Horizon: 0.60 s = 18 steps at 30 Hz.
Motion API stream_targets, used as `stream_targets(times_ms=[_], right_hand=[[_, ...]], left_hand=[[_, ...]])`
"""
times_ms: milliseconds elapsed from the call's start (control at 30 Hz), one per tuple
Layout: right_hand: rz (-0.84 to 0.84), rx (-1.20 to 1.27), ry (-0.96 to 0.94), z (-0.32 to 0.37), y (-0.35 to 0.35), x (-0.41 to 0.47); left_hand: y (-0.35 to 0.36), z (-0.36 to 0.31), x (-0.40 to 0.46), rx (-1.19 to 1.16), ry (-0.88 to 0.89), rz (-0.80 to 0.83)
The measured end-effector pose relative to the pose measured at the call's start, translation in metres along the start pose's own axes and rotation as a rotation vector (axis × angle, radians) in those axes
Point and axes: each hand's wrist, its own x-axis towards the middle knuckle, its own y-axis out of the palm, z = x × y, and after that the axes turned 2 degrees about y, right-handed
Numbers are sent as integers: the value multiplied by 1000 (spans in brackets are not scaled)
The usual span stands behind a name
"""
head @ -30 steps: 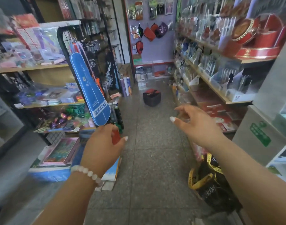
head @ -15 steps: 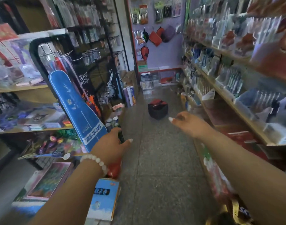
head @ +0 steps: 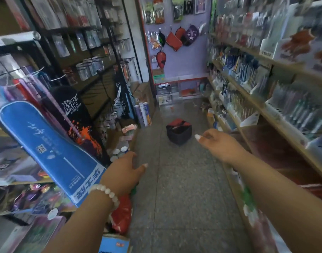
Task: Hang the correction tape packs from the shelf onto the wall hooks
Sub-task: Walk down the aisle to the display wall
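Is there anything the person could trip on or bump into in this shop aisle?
Maybe two things. The red and black box sits on the floor in the middle of the aisle, just ahead of the right hand, so a foot could catch it. The blue racket bag leans out from the rack beside the left hand, and an arm might knock it down.

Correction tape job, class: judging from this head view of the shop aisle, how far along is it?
Done: nothing shown as hung. In hand: the left hand grips something red and green, too hidden to identify; the right hand reaches forward, loosely curled, empty. Left: hanging packs on the black wire hook rack.
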Motion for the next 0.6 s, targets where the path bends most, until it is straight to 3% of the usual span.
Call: stream_targets(times_ms=[600], right_hand=[[-30, -18, -25, 45, -15, 300]], left_hand=[[-10, -30, 315, -59, 23, 33]])
